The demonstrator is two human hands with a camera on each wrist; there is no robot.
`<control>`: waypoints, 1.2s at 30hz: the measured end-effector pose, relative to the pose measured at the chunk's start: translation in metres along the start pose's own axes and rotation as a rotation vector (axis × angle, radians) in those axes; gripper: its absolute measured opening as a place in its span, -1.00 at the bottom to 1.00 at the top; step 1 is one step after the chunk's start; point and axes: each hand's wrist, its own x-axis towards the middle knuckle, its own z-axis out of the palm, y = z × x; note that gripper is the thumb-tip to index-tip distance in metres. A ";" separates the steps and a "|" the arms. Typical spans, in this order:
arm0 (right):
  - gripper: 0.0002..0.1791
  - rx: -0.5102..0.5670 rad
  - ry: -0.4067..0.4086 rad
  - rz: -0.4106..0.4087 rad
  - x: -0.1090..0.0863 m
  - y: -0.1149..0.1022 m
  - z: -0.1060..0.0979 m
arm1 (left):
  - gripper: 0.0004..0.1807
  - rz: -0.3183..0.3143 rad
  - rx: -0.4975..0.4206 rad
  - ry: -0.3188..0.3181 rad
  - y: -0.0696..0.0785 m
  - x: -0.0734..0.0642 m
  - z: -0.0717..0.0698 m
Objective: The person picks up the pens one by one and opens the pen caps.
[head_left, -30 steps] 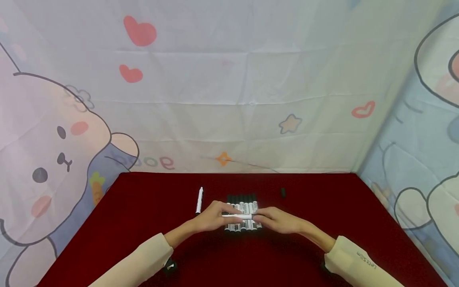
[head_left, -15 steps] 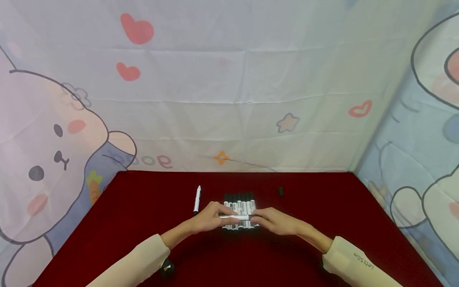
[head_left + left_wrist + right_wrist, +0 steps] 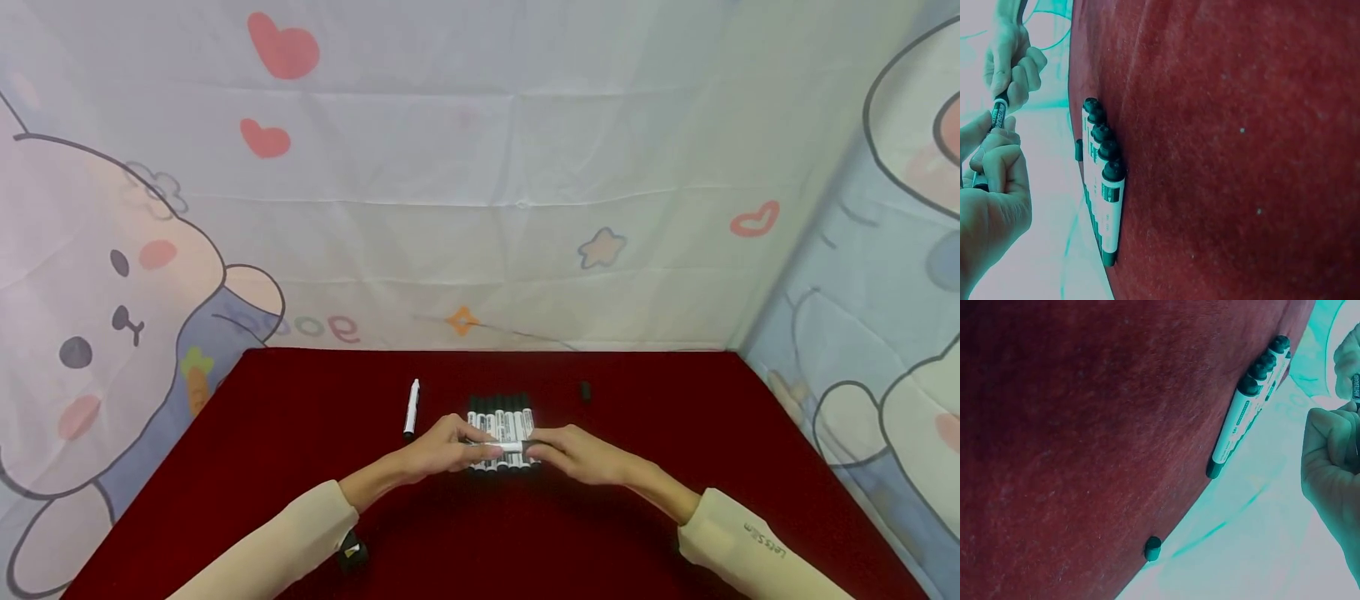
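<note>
Both hands hold one white marker (image 3: 512,447) level above a row of other markers. My left hand (image 3: 438,447) pinches its white body between thumb and fingers. At the other end, my right hand (image 3: 588,456) pinches the black end; fingers hide much of it. The left wrist view shows the printed barrel (image 3: 999,115) bridging the two hands. Beneath lie several white markers (image 3: 504,423) side by side, black caps pointing away from me. To the left a single marker (image 3: 412,408) lies with its white tapered tip pointing away and no black cap over it.
A loose black cap (image 3: 585,391) stands or lies on the red cloth (image 3: 637,533), right of the row. A small dark object (image 3: 352,550) shows by the left sleeve. Printed curtains (image 3: 480,167) rise behind and beside the table.
The head view has shifted slightly. Both hands stay on the marker in nearly the same place, while less of its barrel shows between the left thumb and fingers.
</note>
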 end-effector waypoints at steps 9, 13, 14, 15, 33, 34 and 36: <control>-0.68 0.152 -0.094 0.105 0.000 -0.003 0.004 | -0.75 0.256 0.283 0.106 -0.003 -0.006 0.008; -0.65 0.278 -0.155 0.192 0.000 0.000 0.005 | -0.74 0.275 0.295 0.126 -0.007 -0.007 0.012; -0.64 0.306 -0.168 0.214 0.001 0.001 0.004 | -0.73 0.271 0.296 0.133 -0.007 -0.007 0.012; -0.62 0.330 -0.177 0.231 0.002 0.001 0.003 | -0.73 0.272 0.296 0.138 -0.007 -0.008 0.012; -0.56 0.361 -0.230 0.165 0.010 0.016 -0.006 | -0.69 0.341 0.382 0.103 -0.005 0.005 0.011; -0.57 0.348 -0.226 0.144 0.010 0.015 -0.006 | -0.69 0.330 0.382 0.097 -0.004 0.005 0.010; -0.58 0.335 -0.225 0.118 0.010 0.014 -0.006 | -0.68 0.286 0.356 0.077 -0.001 0.005 0.009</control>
